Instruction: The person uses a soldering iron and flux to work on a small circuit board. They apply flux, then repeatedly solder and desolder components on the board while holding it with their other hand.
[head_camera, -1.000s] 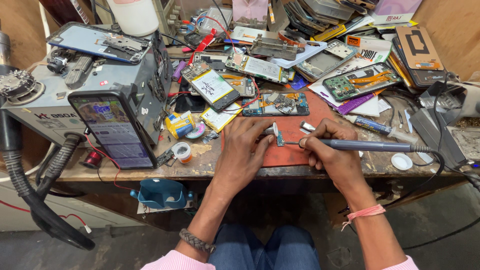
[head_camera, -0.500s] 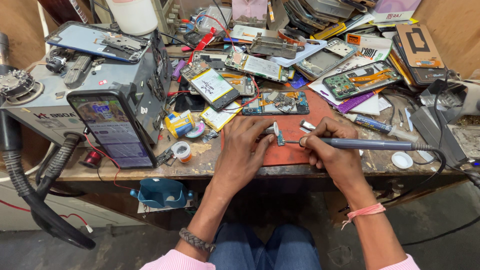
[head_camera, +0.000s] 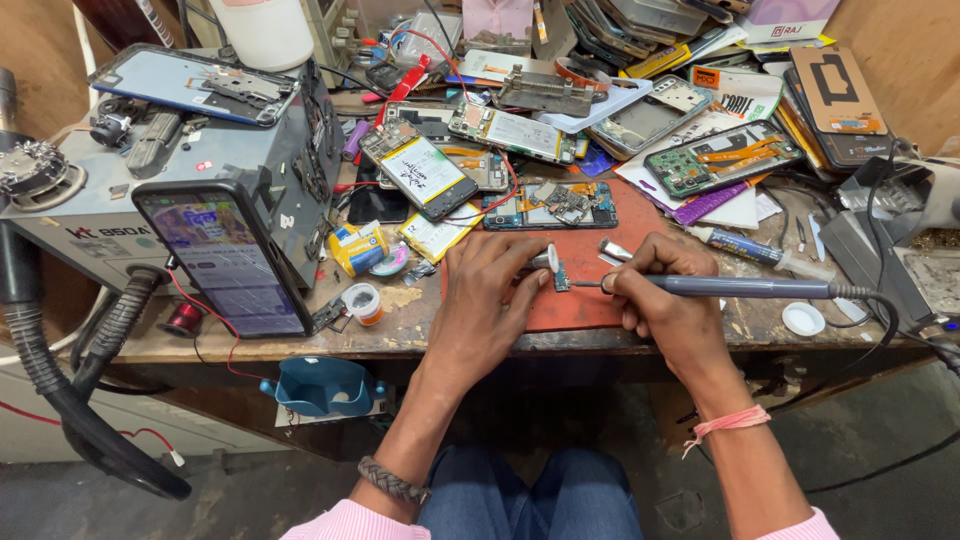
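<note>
My left hand (head_camera: 492, 300) rests on the red work mat (head_camera: 570, 305) and pinches metal tweezers (head_camera: 548, 262) over a tiny circuit part (head_camera: 562, 284). My right hand (head_camera: 672, 302) grips a grey soldering iron (head_camera: 745, 288), held like a pen. Its fine tip points left and meets the small part between both hands. The iron's black cord runs off to the right. An opened phone board (head_camera: 548, 205) lies just beyond the mat.
A grey rework station (head_camera: 200, 170) stands at the left with a lit phone (head_camera: 225, 262) leaning on it. Several opened phones and boards (head_camera: 720, 160) crowd the back of the wooden bench (head_camera: 420, 320). A small solder tin (head_camera: 362, 300) and white cap (head_camera: 803, 318) lie near the edge.
Both hands stay in place on the mat; the iron tip has crept slightly nearer the tweezers.
</note>
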